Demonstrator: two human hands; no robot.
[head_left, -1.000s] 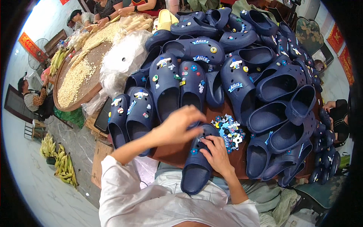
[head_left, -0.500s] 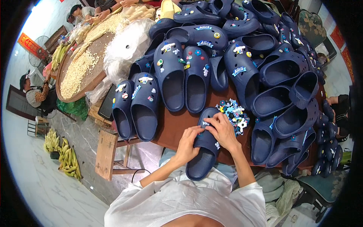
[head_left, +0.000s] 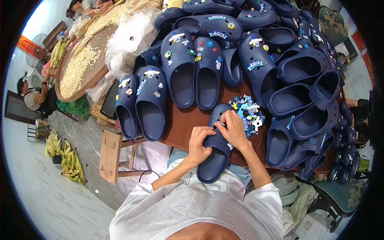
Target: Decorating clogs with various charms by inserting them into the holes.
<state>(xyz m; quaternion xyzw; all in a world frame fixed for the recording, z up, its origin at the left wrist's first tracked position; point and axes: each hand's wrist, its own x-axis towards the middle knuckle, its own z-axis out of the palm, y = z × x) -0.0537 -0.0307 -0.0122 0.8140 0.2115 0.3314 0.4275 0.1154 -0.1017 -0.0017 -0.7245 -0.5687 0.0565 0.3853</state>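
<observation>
A navy blue clog lies at the table's near edge, its toe pointing away from me and its heel towards my lap. My left hand grips the clog's left side, fingers bent over the upper. On the upper's top, my right hand pinches with thumb and forefinger; whatever sits under those fingertips is too small and covered to make out. A small white charm shows on the clog's right side. Just beyond my right hand lies a heap of colourful shoe charms.
Finished-looking navy clogs with charms stand in a row beyond. More clogs are piled on the right. At the left are a wooden stool, a round tray of pale kernels and a plastic bag. Other people sit at the far left.
The view has shifted slightly, so the table's things appear higher. My right hand's fingers have moved a little on the clog's upper; my left hand keeps its hold.
</observation>
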